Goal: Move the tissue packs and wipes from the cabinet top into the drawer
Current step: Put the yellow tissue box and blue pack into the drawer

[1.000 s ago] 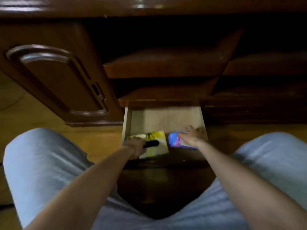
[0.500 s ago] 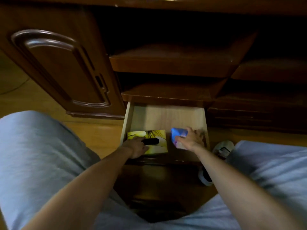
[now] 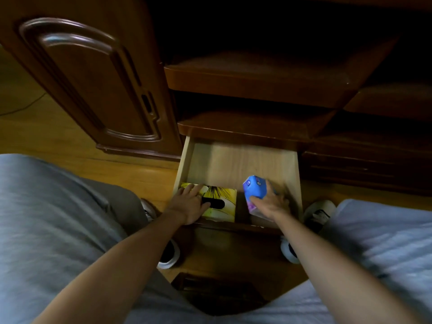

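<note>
A light wooden drawer [image 3: 236,160] stands pulled out from the bottom of a dark brown cabinet. At its front left lies a yellow tissue box [image 3: 222,199] with a black oval slot. My left hand [image 3: 190,204] rests flat on the box's left part, fingers spread. At the drawer's front right, my right hand [image 3: 268,204] grips a blue and purple wipes pack [image 3: 254,190], which stands tilted on its end. The cabinet top is out of view.
A closed cabinet door [image 3: 93,78] with a raised panel is at the left. Two dark shelves [image 3: 257,76] sit above the drawer. My knees in grey trousers flank the drawer, shoes [image 3: 318,213] on the wooden floor beneath.
The wipes pack lay flat under my right hand; now it is tipped up on end in the drawer. My left hand slid further onto the yellow box.
</note>
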`<control>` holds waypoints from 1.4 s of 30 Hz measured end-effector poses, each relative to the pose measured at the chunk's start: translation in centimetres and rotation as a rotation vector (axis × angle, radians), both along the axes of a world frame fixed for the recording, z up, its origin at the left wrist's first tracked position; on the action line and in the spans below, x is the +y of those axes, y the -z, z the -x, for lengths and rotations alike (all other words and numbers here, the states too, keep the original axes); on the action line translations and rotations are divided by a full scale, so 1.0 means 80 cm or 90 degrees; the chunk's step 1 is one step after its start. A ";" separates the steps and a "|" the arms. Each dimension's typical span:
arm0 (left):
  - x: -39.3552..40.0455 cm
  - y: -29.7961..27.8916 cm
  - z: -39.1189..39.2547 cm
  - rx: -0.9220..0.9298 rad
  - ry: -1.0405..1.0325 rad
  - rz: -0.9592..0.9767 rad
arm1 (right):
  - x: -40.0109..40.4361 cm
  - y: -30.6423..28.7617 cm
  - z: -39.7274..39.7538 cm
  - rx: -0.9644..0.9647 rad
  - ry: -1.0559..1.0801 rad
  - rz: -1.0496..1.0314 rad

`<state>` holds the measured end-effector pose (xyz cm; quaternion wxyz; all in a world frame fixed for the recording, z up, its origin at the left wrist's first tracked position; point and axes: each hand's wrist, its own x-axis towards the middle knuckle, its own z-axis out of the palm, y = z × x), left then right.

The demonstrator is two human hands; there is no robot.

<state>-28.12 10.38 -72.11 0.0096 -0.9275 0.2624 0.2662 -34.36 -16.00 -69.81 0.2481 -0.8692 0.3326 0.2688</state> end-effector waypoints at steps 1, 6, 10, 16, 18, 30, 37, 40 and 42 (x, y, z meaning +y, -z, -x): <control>-0.001 0.001 0.001 -0.035 0.006 0.000 | -0.005 -0.002 0.000 0.001 -0.038 0.037; -0.008 0.011 0.000 -0.143 -0.002 0.071 | -0.031 -0.003 0.004 -0.007 -0.314 0.162; -0.014 0.027 -0.002 -0.131 0.003 0.120 | -0.036 0.011 0.018 0.054 -0.342 0.013; -0.020 0.043 -0.003 -0.035 0.007 0.106 | -0.027 0.014 0.010 0.023 -0.114 -0.281; -0.018 0.043 -0.004 -0.035 0.004 0.113 | -0.030 0.015 0.009 0.007 -0.040 -0.333; -0.031 -0.008 -0.032 0.088 0.008 0.066 | -0.020 0.008 0.001 0.059 -0.211 -0.158; -0.050 -0.159 -0.065 -0.214 0.004 0.228 | -0.007 -0.091 -0.033 -0.308 -0.249 -0.022; -0.061 -0.264 -0.086 -0.575 0.043 0.482 | -0.015 -0.189 -0.063 -0.758 -0.212 0.166; -0.067 -0.339 -0.114 -0.710 0.108 0.581 | -0.026 -0.259 -0.085 -0.913 -0.222 0.239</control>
